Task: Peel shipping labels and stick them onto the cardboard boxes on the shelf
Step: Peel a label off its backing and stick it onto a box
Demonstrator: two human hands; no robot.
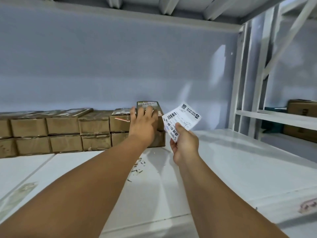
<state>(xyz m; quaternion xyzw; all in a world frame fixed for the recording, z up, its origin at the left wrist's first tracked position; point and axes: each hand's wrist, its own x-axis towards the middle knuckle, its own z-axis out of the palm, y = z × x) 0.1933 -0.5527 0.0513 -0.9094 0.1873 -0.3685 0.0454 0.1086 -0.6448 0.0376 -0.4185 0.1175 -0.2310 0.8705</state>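
Nearest me the white shelf (240, 160) is bare board from its front edge back, so both forearms have free run over it. My right hand (184, 145) hangs above the middle of the shelf with the labels (181, 117) pinched between thumb and curled fingers at their lower end. The printed sheet fans up and away to the right, I judge so that it stays off the cardboard until it is wanted. Just to its left my left hand (143, 124) lies on the end box (148, 104), fingers fairly straight over its top and thumb splayed to the left. It holds nothing and looks to be pressing a label flat or steadying the box. That box closes the right end of the row (63, 125), stacked two high along the back edge against the wall (120, 57); it rides a little higher than its neighbours, and I cannot tell if it is tipped. To the right of it the back edge is open as far as the upright (240, 83). Beyond that are the far boxes (301, 107) on another shelf.
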